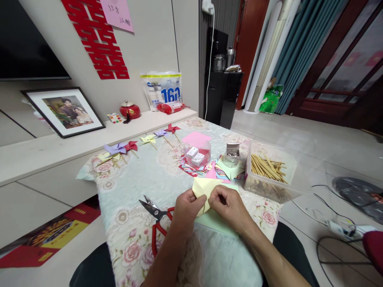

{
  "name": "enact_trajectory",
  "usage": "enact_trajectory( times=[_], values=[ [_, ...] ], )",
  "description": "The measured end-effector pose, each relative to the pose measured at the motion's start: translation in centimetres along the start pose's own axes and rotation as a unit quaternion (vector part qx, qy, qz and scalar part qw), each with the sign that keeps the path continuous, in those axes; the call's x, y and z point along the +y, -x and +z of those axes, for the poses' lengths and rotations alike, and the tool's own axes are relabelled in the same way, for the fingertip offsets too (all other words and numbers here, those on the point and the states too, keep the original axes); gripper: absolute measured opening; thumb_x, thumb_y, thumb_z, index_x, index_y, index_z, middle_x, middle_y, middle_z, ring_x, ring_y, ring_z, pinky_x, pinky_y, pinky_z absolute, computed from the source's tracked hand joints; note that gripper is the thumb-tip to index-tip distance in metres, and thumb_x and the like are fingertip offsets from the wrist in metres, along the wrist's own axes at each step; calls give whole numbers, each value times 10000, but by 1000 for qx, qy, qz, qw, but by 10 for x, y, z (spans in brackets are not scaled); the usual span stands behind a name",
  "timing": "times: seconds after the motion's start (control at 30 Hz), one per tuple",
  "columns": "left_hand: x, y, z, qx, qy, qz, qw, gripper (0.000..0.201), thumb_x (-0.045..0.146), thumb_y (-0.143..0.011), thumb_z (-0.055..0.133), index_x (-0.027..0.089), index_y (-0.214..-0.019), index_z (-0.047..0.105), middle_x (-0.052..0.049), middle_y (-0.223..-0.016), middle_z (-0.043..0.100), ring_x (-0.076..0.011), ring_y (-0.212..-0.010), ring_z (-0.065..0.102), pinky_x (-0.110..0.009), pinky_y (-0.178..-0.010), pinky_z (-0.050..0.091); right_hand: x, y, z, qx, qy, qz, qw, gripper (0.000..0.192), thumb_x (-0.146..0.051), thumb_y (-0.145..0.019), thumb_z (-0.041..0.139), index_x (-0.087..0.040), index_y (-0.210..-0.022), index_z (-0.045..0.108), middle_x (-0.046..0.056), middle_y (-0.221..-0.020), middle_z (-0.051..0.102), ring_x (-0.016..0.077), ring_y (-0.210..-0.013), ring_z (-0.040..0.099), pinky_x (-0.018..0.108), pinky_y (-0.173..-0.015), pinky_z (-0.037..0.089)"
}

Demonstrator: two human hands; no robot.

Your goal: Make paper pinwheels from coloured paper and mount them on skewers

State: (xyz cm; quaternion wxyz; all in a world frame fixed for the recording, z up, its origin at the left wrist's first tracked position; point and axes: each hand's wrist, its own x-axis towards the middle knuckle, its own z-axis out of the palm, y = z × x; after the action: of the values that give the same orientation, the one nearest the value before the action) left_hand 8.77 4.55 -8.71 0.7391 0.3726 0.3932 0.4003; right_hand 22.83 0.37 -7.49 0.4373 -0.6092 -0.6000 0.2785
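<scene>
A pale yellow sheet of paper (206, 186), partly folded, is held up between both hands over the near part of the table. My left hand (189, 205) is closed on its left edge, thumb in front. My right hand (226, 201) pinches the paper near its middle; whether something small is in those fingertips is hidden. Beneath the hands lies a light green sheet (220, 223). Red-handled scissors (160, 217) rest with blades apart beside my left forearm. Beyond the hands are stacks of coloured paper (194, 170) and a small box of metal pins (232, 150) on a jar.
A clear plastic box of wooden sticks (267, 169) stands at the right. A round clear container (206, 153) holds small white boxes. Several paper pinwheels (116, 149) lie along the far left edge. A framed photo (67, 111) leans on the white cabinet (18, 153).
</scene>
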Motion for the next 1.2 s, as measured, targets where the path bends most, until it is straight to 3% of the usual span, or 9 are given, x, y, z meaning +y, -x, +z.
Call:
enact_trajectory(
  times=[0.17,0.4,0.73,0.8,0.87,0.93,0.97,1.07,1.2],
  values=[
    [2,1,3,-7,5,2,1000,351,254,-633,799,96,-941,746,-77,-746,788,-235,-658,730,-274,-584,532,0,0,0,7,1,3,1000,139,-202,-761,538,-199,-622,535,-42,-592,498,119,-558,445,233,-529,297],
    [0,1,2,-3,-3,7,1000,327,234,-642,784,92,-934,748,-56,-693,773,-171,-522,666,-248,-538,491,2,0,1,15,2,5,1000,145,-185,-762,544,-195,-617,549,-47,-576,483,116,-549,444,230,-527,294],
    [1,0,1,9,-14,3,1000,298,221,-641,763,93,-909,749,-36,-648,753,-158,-506,642,-243,-528,490,-3,2,-4,-6,3,-1,1000,187,-242,-812,597,-188,-635,577,-33,-603,525,122,-563,468,237,-528,318],
    [4,0,0,6,-22,-1,1000,277,231,-627,772,91,-865,756,-32,-607,733,-143,-480,613,-230,-498,468,-3,2,-12,21,-11,-6,1000,182,-302,-844,628,-189,-701,621,-14,-655,569,142,-607,515,248,-556,368],
    [7,0,-2,-13,-32,-12,999,281,251,-604,791,81,-825,759,-48,-598,727,-139,-477,601,-228,-489,466,-1,2,-23,98,-31,-24,994,152,-346,-869,641,-198,-872,678,22,-795,635,177,-733,582,277,-650,436],
    [11,2,-4,-50,-46,-33,997,303,267,-593,805,74,-823,763,-79,-643,744,-155,-510,626,-242,-515,494,4,0,-34,154,-53,-40,986,294,-363,-875,663,-218,-1131,669,70,-1029,677,225,-944,618,333,-808,468],
    [12,3,-4,-71,-52,-45,995,312,272,-596,807,75,-834,767,-94,-680,757,-167,-536,645,-255,-540,513,6,-1,-40,151,-71,-41,985,405,-368,-874,673,-229,-1251,626,90,-1137,673,247,-1041,613,364,-877,464],
    [15,6,-5,-127,-69,-72,987,316,284,-616,809,85,-860,780,-114,-760,775,-197,-598,683,-289,-602,545,10,-1,-51,49,-148,-21,988,631,-372,-876,680,-237,-1458,475,111,-1243,664,277,-1173,594,415,-962,454],
    [18,11,-4,-161,-92,-94,978,327,292,-615,812,86,-868,785,-120,-765,772,-213,-617,695,-308,-635,552,2,3,-55,-109,-202,23,973,763,-362,-872,687,-239,-1548,358,69,-1081,695,220,-957,654,336,-799,502]
  ],
)
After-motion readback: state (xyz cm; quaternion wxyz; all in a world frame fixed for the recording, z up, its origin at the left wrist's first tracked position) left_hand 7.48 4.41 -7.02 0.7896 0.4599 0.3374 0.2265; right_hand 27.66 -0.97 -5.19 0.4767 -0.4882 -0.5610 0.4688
